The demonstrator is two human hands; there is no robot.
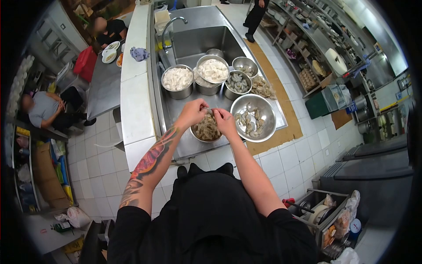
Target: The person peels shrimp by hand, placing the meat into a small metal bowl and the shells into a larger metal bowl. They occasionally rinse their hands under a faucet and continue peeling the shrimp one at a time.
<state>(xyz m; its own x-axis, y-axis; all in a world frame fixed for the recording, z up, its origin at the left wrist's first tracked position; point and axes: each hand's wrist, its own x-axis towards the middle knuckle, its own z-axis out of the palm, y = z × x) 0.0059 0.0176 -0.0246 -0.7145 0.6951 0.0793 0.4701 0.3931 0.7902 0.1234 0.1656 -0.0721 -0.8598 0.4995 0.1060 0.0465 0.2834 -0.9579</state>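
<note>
My left hand and my right hand meet above a metal bowl heaped with brownish shrimp shells. Fingertips of both hands are pinched together on a small greyish shrimp, mostly hidden by the fingers. Just right of my right hand stands a wide steel bowl with several shrimp in it. Beyond my hands, a steel pot holds grey shrimp, and a smaller bowl behind it holds more. A pile of shells lies on the counter at the right.
Pots of whitish pieces stand before the sink with its curved tap. A white tiled ledge runs along the left. Two people sit at the left; another person stands at the back. Flattened cardboard covers floor at right.
</note>
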